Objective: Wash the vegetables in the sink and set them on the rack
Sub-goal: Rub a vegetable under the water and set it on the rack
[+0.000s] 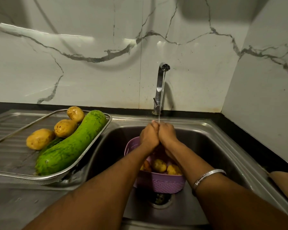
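Steel ran everywhere: the sink (206, 138), its ribbed drainboard, and the mesh rack (83, 166) at the left, which already carried three potatoes (40, 138) and a long green gourd (70, 146). Under the tap (160, 87) the left hand (149, 135) and right hand (167, 133) were pressed together in the thin stream of water, fingers curled inward. Whatever they enclosed was hidden, so what either grip held could not be told; probably a small vegetable being rubbed. Below the wrists, a purple basket (160, 181) in the basin held more potatoes (159, 166). Those would likely handle as firm, fairly heavy and slick when wet, best cupped around the middle with the whole palm rather than pinched at an end.
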`<state>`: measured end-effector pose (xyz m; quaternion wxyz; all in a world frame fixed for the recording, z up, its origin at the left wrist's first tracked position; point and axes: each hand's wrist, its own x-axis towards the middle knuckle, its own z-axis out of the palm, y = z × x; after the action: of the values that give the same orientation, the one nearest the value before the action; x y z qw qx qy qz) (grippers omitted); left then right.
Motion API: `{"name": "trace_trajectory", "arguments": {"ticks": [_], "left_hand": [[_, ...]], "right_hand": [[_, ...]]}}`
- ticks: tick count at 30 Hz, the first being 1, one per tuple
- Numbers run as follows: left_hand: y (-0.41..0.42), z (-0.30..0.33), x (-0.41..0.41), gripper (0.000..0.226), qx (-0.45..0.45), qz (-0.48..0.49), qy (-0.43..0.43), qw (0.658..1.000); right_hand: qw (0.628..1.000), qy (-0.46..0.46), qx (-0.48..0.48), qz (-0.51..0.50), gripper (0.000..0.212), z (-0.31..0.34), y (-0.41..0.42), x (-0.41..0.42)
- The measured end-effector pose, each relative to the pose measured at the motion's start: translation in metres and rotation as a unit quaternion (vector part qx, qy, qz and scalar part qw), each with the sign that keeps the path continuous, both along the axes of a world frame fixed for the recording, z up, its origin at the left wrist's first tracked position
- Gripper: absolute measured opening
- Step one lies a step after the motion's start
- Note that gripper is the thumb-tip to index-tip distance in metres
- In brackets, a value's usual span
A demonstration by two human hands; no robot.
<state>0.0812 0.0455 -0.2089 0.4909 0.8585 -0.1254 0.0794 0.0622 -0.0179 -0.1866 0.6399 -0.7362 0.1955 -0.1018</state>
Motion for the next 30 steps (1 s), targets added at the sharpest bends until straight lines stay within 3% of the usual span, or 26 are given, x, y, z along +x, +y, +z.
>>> {"name": "trace_trajectory", "arguments": {"ticks": [4, 5, 8, 11, 12, 14, 17, 19, 22, 24, 27, 30], "left_hand": [[0.000, 0.008, -0.006, 0.038, -0.146, -0.024, 0.160, 0.976], [0.000, 0.008, -0.006, 0.037, -0.132, -0.038, 0.137, 0.981], [0.001, 0.002, -0.009, 0.033, -0.052, -0.058, -0.033, 0.996], [0.000, -0.006, -0.008, 0.032, 0.010, -0.042, -0.164, 0.986], [0.000, -0.008, -0.006, 0.030, 0.015, -0.035, -0.178, 0.983], [-0.001, -0.010, -0.004, 0.025, -0.004, -0.034, -0.185, 0.982], [-0.006, -0.009, -0.005, 0.027, -0.085, -0.068, -0.121, 0.987], [-0.011, -0.001, -0.010, 0.028, -0.132, -0.073, -0.015, 0.988], [-0.013, 0.014, -0.013, 0.026, -0.281, -0.086, 0.146, 0.945], [-0.013, 0.019, -0.014, 0.028, -0.355, -0.117, 0.195, 0.907], [-0.010, 0.022, -0.017, 0.023, -0.371, -0.140, 0.235, 0.887], [-0.009, 0.019, -0.016, 0.025, -0.374, -0.135, 0.261, 0.879]], "right_hand": [[0.990, -0.073, -0.122, 0.010, 0.026, -0.004, -0.007, 0.001], [0.992, -0.075, -0.099, 0.005, 0.026, -0.004, -0.008, 0.001], [0.995, -0.031, 0.088, -0.019, 0.025, 0.009, -0.009, -0.003], [0.967, 0.036, 0.251, -0.001, 0.036, 0.010, -0.013, -0.011], [0.961, 0.041, 0.272, 0.012, 0.040, 0.007, -0.012, -0.012], [0.976, 0.053, 0.212, 0.021, 0.048, 0.000, -0.009, -0.008], [0.997, 0.047, 0.024, -0.060, 0.056, -0.002, -0.010, -0.002], [0.995, 0.034, -0.029, -0.088, 0.057, -0.003, -0.016, 0.001], [0.987, 0.020, -0.110, -0.115, 0.061, 0.000, -0.018, -0.004], [0.991, 0.022, -0.058, -0.115, 0.065, 0.000, -0.022, 0.000], [0.985, 0.097, 0.130, -0.052, 0.063, 0.004, -0.029, -0.005], [0.979, 0.138, 0.150, 0.011, 0.062, 0.001, -0.035, -0.015]]}}
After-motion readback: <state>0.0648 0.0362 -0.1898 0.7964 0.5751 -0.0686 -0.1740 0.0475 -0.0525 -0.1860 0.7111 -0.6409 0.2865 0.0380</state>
